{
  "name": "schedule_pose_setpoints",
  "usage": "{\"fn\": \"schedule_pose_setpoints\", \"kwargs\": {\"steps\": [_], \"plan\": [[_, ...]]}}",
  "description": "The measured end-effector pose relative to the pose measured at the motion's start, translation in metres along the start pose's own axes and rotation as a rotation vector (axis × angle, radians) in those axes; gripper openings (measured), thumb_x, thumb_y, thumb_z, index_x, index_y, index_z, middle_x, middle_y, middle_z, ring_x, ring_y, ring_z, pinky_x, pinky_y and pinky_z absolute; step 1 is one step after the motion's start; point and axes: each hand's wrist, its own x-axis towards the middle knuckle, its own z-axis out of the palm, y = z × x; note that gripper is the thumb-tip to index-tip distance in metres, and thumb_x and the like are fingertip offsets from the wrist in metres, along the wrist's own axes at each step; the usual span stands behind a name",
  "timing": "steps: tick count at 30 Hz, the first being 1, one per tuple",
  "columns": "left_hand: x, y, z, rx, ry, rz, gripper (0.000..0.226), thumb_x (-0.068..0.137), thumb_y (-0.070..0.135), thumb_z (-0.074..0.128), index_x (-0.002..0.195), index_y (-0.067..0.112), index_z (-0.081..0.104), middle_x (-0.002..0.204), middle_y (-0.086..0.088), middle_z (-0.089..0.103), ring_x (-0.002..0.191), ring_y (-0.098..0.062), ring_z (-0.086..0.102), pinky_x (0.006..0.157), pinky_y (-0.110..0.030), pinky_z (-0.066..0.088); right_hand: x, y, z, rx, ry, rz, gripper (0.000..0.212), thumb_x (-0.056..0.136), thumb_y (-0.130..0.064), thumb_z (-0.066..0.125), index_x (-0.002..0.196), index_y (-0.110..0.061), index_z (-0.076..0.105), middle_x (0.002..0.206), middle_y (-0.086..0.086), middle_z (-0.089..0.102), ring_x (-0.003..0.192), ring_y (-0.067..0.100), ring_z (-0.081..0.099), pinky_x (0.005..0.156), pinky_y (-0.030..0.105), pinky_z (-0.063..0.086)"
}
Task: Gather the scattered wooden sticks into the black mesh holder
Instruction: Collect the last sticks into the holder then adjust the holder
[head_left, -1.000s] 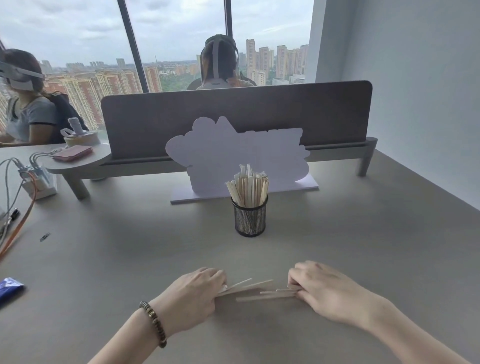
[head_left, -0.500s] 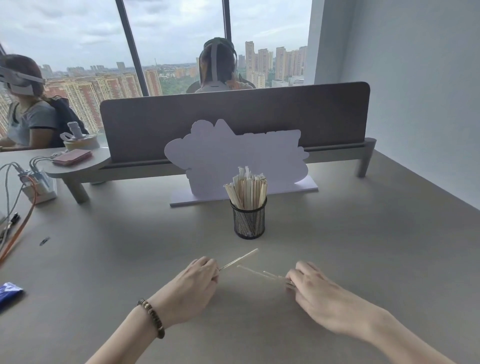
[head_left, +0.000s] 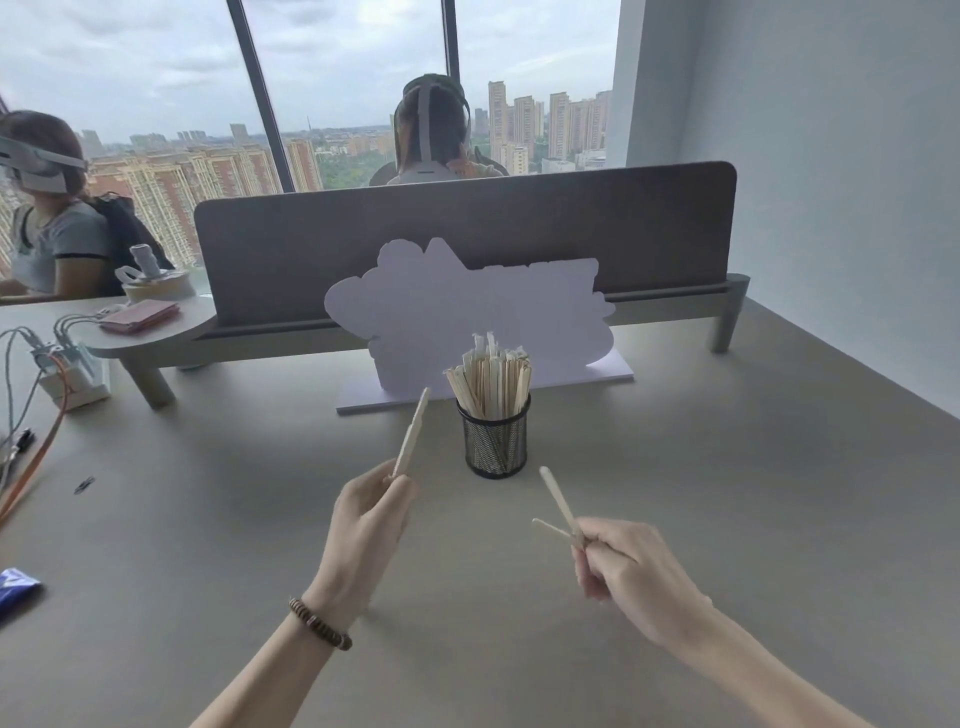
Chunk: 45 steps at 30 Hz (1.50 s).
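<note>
Last sticks in hand, holder nearly full.

Your left hand (head_left: 366, 525) pinches one wooden stick (head_left: 412, 439), tip raised just left of the black mesh holder (head_left: 494, 440); your right hand (head_left: 631, 571) is closed on two more sticks (head_left: 558, 501), splayed apart, near the holder's right front. The holder, mid-worktop (head_left: 701, 519) toward the far edge, already carries a dense bundle, and I see no loose sticks lying about. What looks left is the drop-in. You have open room on both sides; only the white cut-out board (head_left: 467, 306) stands close behind the holder.
</note>
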Motion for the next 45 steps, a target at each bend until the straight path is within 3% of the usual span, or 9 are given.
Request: {"fn": "schedule_pose_setpoints", "kwargs": {"steps": [4, 9, 14, 20, 25, 34, 37, 41, 45], "plan": [[0.001, 0.005, 0.009, -0.198, 0.081, -0.012, 0.047, 0.093, 0.017, 0.056, 0.057, 0.022, 0.027, 0.049, 0.006, 0.02, 0.045, -0.011, 0.013, 0.041, -0.02, 0.012, -0.003, -0.013, -0.004, 0.126, 0.003, -0.125, 0.015, 0.078, -0.017, 0.043, 0.064, -0.013, 0.045, 0.055, -0.006, 0.033, 0.055, 0.013, 0.029, 0.054, 0.033, 0.023], [0.001, 0.008, 0.019, -0.279, 0.141, 0.017, 0.049, 0.087, 0.026, 0.058, 0.063, 0.015, 0.017, 0.053, -0.003, 0.012, 0.051, -0.021, 0.007, 0.044, -0.029, 0.009, 0.003, -0.026, 0.0, 0.323, 0.153, -0.193, 0.053, 0.087, -0.047, 0.052, 0.06, -0.011, 0.025, 0.055, 0.0, 0.022, 0.053, 0.016, 0.019, 0.051, 0.036, 0.019], [-0.001, 0.009, 0.023, -0.275, 0.075, 0.093, 0.051, 0.08, 0.035, 0.063, 0.058, 0.016, 0.021, 0.049, 0.0, 0.018, 0.046, -0.015, 0.014, 0.044, -0.032, 0.013, 0.02, -0.037, -0.004, 0.591, 0.228, -0.179, 0.054, 0.102, -0.023, 0.053, 0.055, -0.019, 0.025, 0.04, -0.002, 0.024, 0.038, 0.012, 0.017, 0.039, 0.018, 0.021], [-0.002, 0.002, 0.025, -0.217, 0.02, 0.092, 0.052, 0.082, 0.036, 0.064, 0.053, 0.016, 0.026, 0.042, 0.002, 0.028, 0.04, -0.015, 0.023, 0.044, -0.029, 0.024, 0.026, -0.033, 0.003, 0.623, 0.193, -0.182, 0.047, 0.097, -0.022, 0.061, 0.058, -0.014, 0.036, 0.045, 0.004, 0.032, 0.041, 0.017, 0.031, 0.046, 0.023, 0.037], [-0.004, -0.006, 0.027, -0.211, 0.027, 0.028, 0.053, 0.086, 0.03, 0.063, 0.059, 0.01, 0.022, 0.052, -0.002, 0.018, 0.045, -0.011, 0.015, 0.042, -0.023, 0.012, 0.025, -0.031, 0.006, 0.695, 0.123, -0.099, 0.048, 0.091, -0.035, 0.058, 0.064, -0.014, 0.024, 0.047, -0.005, 0.022, 0.044, 0.013, 0.012, 0.04, 0.022, 0.014], [0.0, 0.004, 0.03, -0.146, 0.076, 0.147, 0.053, 0.093, 0.023, 0.054, 0.055, -0.005, 0.03, 0.039, -0.013, 0.035, 0.035, -0.018, 0.028, 0.039, -0.024, 0.026, 0.029, -0.036, 0.01, 0.661, 0.157, -0.122, 0.056, 0.091, -0.038, 0.062, 0.058, -0.01, 0.026, 0.05, 0.008, 0.02, 0.048, 0.023, 0.013, 0.048, 0.042, 0.011], [0.002, 0.005, 0.029, -0.152, 0.104, 0.122, 0.053, 0.093, 0.026, 0.055, 0.059, -0.003, 0.026, 0.041, -0.022, 0.024, 0.034, -0.016, 0.023, 0.038, -0.029, 0.018, 0.028, -0.033, 0.013, 0.64, 0.14, -0.123, 0.059, 0.089, -0.046, 0.062, 0.06, -0.016, 0.019, 0.052, 0.003, 0.015, 0.05, 0.019, 0.007, 0.05, 0.039, 0.005], [0.005, 0.003, 0.029, -0.269, 0.162, 0.035, 0.047, 0.093, 0.017, 0.058, 0.064, 0.002, 0.025, 0.054, -0.007, 0.014, 0.046, -0.012, 0.011, 0.041, -0.023, 0.009, 0.031, -0.027, 0.008, 0.726, 0.104, -0.222, 0.052, 0.082, -0.046, 0.06, 0.064, -0.005, 0.033, 0.06, 0.0, 0.018, 0.055, 0.018, 0.012, 0.049, 0.031, 0.011], [0.009, -0.004, 0.024, -0.449, 0.164, -0.013, 0.01, 0.076, 0.012, 0.043, 0.066, 0.011, 0.042, 0.06, 0.0, 0.025, 0.048, -0.012, 0.015, 0.043, -0.026, 0.011, 0.037, -0.023, 0.01, 0.857, 0.004, -0.232, 0.03, 0.081, -0.031, 0.049, 0.093, -0.004, 0.058, 0.066, -0.001, 0.033, 0.059, 0.013, 0.027, 0.055, 0.025, 0.026]]}}
